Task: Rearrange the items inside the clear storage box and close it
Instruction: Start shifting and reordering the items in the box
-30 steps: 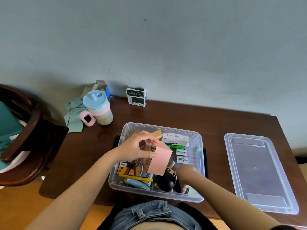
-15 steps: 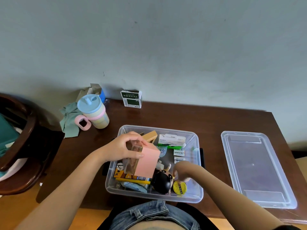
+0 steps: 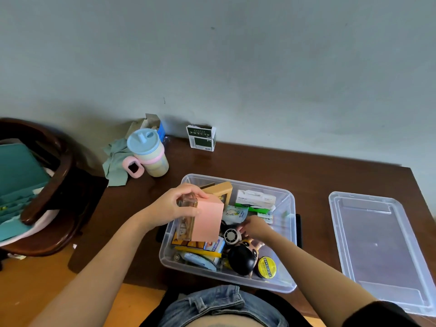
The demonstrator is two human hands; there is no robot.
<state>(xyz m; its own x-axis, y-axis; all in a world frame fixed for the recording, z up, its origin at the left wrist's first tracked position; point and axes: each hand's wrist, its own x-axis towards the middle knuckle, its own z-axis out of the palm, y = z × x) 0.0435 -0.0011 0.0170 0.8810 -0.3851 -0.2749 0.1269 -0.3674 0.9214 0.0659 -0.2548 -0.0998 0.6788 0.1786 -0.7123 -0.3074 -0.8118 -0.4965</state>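
Dark wooden table (image 3: 271,166) set against a pale grey-green wall. Wooden chair (image 3: 50,185) off its left end, teal cushion on the seat.

Clear lid (image 3: 377,246) lies flat on the table, right of the box and apart from it; the box is uncovered.

Clear storage box (image 3: 286,234) sits at the near edge of the table, in front of the person, crowded with small items.

Left hand (image 3: 174,206) held over the left part of the box. Fingers curl over the top of a pink box (image 3: 208,220) with a clear-fronted side; it is lifted, tilted, its lower end down among the contents.

Right hand (image 3: 256,226) reaches into the middle of the box, fingers bent down among the items beside a small round fan (image 3: 230,236). Cannot tell whether it has hold of anything.

In the box, far end: white carton (image 3: 256,199), wooden frame (image 3: 219,191). Near end: black-headed figurine (image 3: 241,259), with a yellow tape roll (image 3: 266,267) just to its right.

Far left of the table: lidded cup (image 3: 148,153) with a blue top and pink handle, touching a crumpled green cloth (image 3: 115,164). A green-and-white carton (image 3: 201,138) stands against the wall.
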